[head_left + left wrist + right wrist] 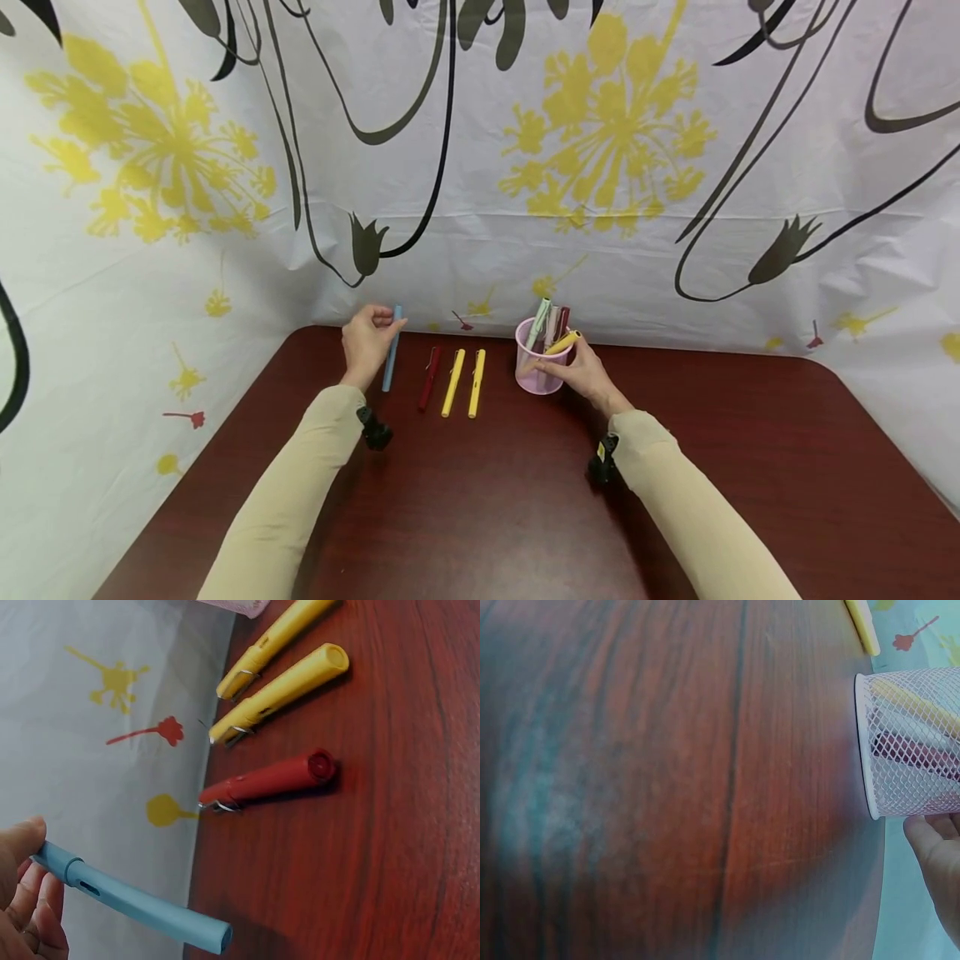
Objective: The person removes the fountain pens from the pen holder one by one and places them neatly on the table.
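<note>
My left hand [366, 343] pinches a light blue pen [150, 906] near one end, between thumb and fingers. The pen slants down, its other end close over the table's far left part. My right hand [588, 377] holds a pink mesh pen cup [529, 377] from its right side, thumb across the front and fingers partly hidden behind. Inside the cup stand a light green pen [537, 323], a white one [551, 325], a dark red one [563, 320] and a yellow one [562, 342] leaning right.
Between the hands, a red pen [429, 380] and two yellow pens, one on the left [453, 383] and one on the right [477, 383], lie side by side on the dark red wooden table [480, 500]. A patterned white cloth [450, 183] hangs behind the far edge.
</note>
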Demonstrator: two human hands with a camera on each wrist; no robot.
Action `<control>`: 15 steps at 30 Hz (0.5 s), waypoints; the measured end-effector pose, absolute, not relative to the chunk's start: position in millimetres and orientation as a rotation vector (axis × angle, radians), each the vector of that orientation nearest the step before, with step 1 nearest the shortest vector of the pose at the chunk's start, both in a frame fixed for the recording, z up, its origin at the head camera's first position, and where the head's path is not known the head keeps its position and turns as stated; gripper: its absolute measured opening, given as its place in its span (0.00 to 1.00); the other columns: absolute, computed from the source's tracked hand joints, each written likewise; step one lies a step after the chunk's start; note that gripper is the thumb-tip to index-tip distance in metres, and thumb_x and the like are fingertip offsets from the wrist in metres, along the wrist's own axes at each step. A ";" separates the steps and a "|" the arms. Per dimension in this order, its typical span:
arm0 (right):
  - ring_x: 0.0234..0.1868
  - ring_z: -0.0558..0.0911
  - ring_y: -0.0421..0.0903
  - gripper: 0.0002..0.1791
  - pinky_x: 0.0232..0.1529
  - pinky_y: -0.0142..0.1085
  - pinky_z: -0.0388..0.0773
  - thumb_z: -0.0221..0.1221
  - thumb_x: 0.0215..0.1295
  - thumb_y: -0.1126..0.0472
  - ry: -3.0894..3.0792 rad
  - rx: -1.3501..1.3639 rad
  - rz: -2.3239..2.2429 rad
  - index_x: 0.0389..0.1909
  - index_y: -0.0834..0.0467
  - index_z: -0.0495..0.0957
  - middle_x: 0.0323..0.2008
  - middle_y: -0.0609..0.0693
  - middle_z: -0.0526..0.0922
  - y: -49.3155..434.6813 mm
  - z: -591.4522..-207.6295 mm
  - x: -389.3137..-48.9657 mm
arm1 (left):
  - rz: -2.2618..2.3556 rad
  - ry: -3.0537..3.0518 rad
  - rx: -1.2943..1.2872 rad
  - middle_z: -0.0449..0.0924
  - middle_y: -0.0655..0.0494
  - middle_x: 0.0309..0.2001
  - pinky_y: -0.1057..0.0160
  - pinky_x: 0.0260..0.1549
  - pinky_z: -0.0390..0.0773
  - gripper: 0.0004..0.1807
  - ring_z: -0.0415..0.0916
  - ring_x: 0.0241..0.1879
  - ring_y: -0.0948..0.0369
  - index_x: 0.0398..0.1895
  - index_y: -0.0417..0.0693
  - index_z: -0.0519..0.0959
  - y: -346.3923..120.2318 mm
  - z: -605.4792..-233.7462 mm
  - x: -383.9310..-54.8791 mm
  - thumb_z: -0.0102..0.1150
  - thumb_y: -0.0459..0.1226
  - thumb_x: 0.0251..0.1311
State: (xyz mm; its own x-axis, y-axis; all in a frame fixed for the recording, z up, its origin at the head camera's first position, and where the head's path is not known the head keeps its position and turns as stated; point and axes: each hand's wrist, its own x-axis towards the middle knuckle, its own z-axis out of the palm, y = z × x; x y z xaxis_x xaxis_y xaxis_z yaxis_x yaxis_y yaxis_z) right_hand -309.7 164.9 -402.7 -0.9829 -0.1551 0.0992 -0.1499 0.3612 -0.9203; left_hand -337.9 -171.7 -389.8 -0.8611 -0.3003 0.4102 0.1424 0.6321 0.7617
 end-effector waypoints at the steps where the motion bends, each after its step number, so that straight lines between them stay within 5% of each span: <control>1: 0.60 0.67 0.58 0.39 0.63 0.51 0.63 0.68 0.52 0.66 2.588 -0.288 -1.747 0.63 0.69 0.58 0.57 0.67 0.69 164.6 -402.5 -309.5 | -1.147 -2.360 0.127 0.85 0.48 0.37 0.54 0.35 0.79 0.15 0.83 0.37 0.54 0.38 0.45 0.81 -172.0 -391.5 -338.1 0.69 0.43 0.52; 15: 0.61 0.67 0.55 0.44 0.63 0.50 0.63 0.71 0.49 0.57 2.633 -0.263 -1.727 0.65 0.61 0.58 0.58 0.62 0.70 174.5 -435.9 -335.2 | -1.041 -2.511 0.162 0.85 0.47 0.38 0.52 0.35 0.77 0.17 0.82 0.35 0.52 0.39 0.44 0.80 -172.9 -410.0 -340.3 0.70 0.45 0.50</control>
